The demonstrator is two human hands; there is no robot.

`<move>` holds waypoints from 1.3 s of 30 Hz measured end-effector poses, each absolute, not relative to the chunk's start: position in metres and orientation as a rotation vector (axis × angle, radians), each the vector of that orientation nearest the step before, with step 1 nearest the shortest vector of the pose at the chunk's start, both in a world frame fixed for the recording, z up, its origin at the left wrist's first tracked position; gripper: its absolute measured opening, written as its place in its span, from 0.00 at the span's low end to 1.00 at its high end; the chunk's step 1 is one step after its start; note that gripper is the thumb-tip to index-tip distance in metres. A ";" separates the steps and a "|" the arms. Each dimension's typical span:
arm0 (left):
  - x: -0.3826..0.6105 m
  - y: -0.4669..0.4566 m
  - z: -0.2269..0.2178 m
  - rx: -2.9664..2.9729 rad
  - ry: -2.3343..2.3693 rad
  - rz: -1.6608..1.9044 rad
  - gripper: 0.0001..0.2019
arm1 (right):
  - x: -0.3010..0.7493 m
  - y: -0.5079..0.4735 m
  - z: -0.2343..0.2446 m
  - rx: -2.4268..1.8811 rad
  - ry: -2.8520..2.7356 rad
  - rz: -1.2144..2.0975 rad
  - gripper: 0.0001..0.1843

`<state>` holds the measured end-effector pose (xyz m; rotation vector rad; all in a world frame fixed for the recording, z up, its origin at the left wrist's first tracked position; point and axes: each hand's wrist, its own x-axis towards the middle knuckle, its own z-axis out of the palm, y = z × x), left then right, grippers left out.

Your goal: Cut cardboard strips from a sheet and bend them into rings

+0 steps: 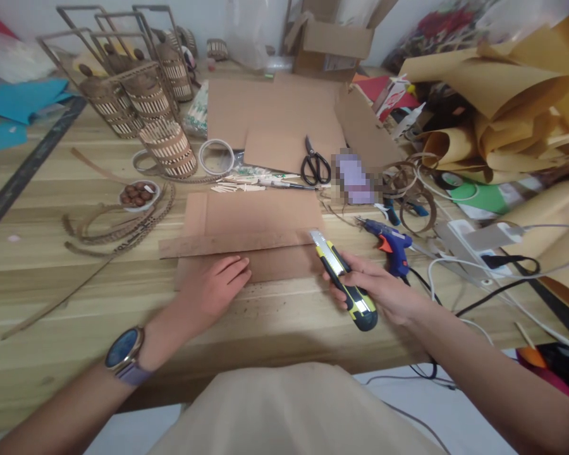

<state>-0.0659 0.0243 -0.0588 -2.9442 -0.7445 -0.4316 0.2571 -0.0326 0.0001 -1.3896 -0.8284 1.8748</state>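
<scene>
My right hand grips a yellow-and-black utility knife, its blade end pointing up and away from me. The blade end is close to the right end of a narrow brown strip, which may be wood or cardboard. That strip lies across a flat cardboard piece on the table. My left hand rests palm down with fingers stretched out on the cardboard, just below the strip. I cannot tell whether its fingertips touch the strip. Dark crumbs lie on the wood in front of the cardboard.
Right of the knife lies a blue glue gun, near a white power strip and cables. Black scissors rest on more cardboard. Left are a bowl of brown nuts or beads, curved strips and woven lantern-like holders.
</scene>
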 end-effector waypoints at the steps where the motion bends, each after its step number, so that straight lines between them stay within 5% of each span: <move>1: -0.064 0.025 -0.057 -2.944 -0.747 -0.433 0.14 | 0.256 -0.031 0.000 -1.416 -0.843 1.858 0.20; 7: -0.044 0.025 -0.042 -2.879 -0.839 -0.521 0.12 | 0.258 -0.011 0.008 -1.569 -1.420 1.703 0.23; 13: -0.028 0.037 -0.042 -2.884 -0.935 -0.526 0.15 | 0.247 0.012 0.021 -1.696 -2.466 1.102 0.11; 17: -0.021 0.053 -0.049 -2.917 -1.042 -0.509 0.19 | 0.226 0.020 0.019 -1.676 -2.868 0.691 0.12; 39: -0.011 0.065 -0.063 -2.936 -1.097 -0.339 0.26 | 0.194 0.028 0.016 -1.683 -3.133 0.346 0.17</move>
